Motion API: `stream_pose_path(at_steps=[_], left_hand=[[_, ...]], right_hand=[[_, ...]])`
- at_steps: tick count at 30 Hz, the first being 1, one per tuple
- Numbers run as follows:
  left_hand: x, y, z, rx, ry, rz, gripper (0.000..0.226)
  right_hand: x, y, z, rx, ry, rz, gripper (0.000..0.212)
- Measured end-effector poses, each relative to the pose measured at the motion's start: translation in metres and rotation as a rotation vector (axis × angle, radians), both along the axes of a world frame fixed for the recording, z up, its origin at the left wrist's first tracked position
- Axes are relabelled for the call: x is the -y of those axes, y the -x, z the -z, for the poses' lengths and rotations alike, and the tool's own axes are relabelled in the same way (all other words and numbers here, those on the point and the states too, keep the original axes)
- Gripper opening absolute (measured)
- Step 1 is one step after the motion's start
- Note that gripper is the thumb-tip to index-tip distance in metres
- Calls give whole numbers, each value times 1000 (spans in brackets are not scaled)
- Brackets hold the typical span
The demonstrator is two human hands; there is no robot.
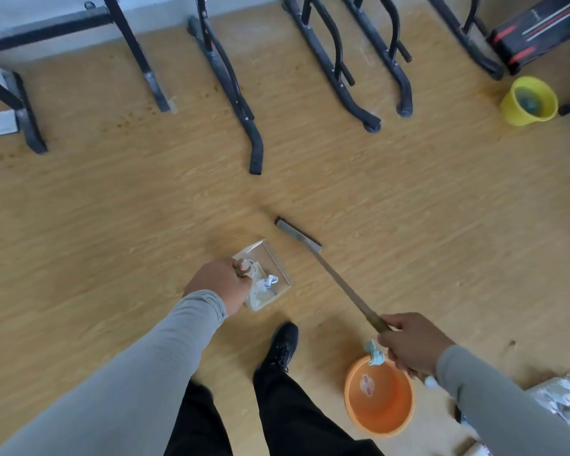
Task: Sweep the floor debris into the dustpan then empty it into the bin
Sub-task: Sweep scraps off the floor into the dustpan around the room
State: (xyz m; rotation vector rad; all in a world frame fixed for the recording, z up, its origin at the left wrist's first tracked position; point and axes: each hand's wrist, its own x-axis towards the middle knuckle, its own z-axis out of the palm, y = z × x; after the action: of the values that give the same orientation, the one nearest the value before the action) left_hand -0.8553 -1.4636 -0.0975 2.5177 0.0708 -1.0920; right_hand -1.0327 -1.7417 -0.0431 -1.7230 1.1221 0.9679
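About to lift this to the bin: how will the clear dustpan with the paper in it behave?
The dustpan looks thin clear plastic, so probably light. The crumpled paper lies loose, so it may slide out if tilted forward. The left hand grips one edge, so it could tip.

You can read no text here. The round orange plastic basin (379,394) near the floor's lower right edge carries a pale sticker with red marks (367,384), too blurred for you to make out.

Clear dustpan (270,268) holds crumpled paper (268,280) beside broom (297,234).
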Motion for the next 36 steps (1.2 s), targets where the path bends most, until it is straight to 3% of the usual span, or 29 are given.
stream_pose_path(at_steps=[4, 8, 14, 18, 25, 36], left_hand=[[-7, 3, 2, -15, 8, 5, 27], [-14, 4, -1, -113, 66, -21, 26], [-65, 8, -29, -158, 141, -158, 17], [-128, 14, -53, -196, 240, -407, 31], [-223, 20, -115, -151, 388, -689, 21], [-371, 26, -159, 23, 428, -716, 22]], right_hand=[[1, -1, -9, -37, -191, 107, 43], [21, 17, -43, 4, -229, 277, 30], [-8, 12, -79, 115, -158, 262, 27], [-35, -9, -91, 178, -93, 275, 20], [-110, -43, -99, 146, -106, 337, 12], [-232, -75, -106, 45, -144, 389, 16]])
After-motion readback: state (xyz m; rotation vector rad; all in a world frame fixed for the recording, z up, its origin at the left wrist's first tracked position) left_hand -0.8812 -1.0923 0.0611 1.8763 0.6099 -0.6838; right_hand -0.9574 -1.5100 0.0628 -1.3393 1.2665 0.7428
